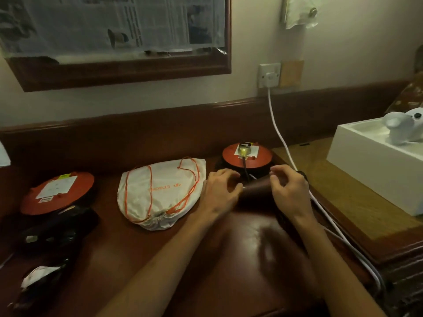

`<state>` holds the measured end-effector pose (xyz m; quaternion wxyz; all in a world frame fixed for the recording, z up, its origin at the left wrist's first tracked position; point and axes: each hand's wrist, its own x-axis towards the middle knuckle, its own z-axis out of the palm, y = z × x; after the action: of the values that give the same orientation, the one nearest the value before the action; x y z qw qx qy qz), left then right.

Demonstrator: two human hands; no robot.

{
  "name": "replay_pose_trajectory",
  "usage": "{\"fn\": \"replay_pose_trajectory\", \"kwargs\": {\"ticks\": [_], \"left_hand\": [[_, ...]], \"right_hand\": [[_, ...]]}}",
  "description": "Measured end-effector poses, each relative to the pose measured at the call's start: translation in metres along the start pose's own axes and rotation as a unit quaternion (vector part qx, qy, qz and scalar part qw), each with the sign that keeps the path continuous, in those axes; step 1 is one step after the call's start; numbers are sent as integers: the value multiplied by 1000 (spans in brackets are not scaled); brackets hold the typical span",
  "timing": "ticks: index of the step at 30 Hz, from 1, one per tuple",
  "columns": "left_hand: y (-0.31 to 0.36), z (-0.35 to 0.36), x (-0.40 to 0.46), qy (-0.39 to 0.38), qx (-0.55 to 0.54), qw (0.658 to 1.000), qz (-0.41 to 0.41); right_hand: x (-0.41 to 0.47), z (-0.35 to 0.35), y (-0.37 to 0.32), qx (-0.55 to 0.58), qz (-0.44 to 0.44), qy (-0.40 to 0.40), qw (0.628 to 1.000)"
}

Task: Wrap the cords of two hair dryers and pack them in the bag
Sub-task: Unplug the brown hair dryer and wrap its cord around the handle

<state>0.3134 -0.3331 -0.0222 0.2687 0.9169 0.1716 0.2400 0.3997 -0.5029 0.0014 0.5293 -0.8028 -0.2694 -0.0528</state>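
Closest in, both forearms, stretched forward over the dark desk (229, 259). Just right of the white drawstring bag (160, 193), left hand (219, 191) with fingers half curled at the near dark hair dryer (256, 191). Further right of the bag, right hand (288, 191), fingers curled, thumb and forefinger close together. Cannot tell whether either is pinching anything. Between the two hands, the dryer's dark barrel, long axis running crosswise, its red round end (247, 156) behind, with the plug (244, 150) lying on top and the dark cord (246, 171) trailing down toward the hands. Left of the bag, well apart, the second dryer (57, 193). Likely calls for carrying leftward to the bag, left hand nearer.
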Motion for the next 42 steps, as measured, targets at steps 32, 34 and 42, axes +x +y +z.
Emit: {"fn": "replay_pose_trajectory", "kwargs": {"ticks": [32,34,42], "left_hand": [[-82,76,154,-94,-2,996,1],[-86,76,157,-101,-34,994,-18],[-85,70,159,-110,3,994,0]], "right_hand": [[230,88,47,-133,91,-263,951],[229,98,40,-158,89,-261,948],[230,117,23,-367,25,-249,896]]}}
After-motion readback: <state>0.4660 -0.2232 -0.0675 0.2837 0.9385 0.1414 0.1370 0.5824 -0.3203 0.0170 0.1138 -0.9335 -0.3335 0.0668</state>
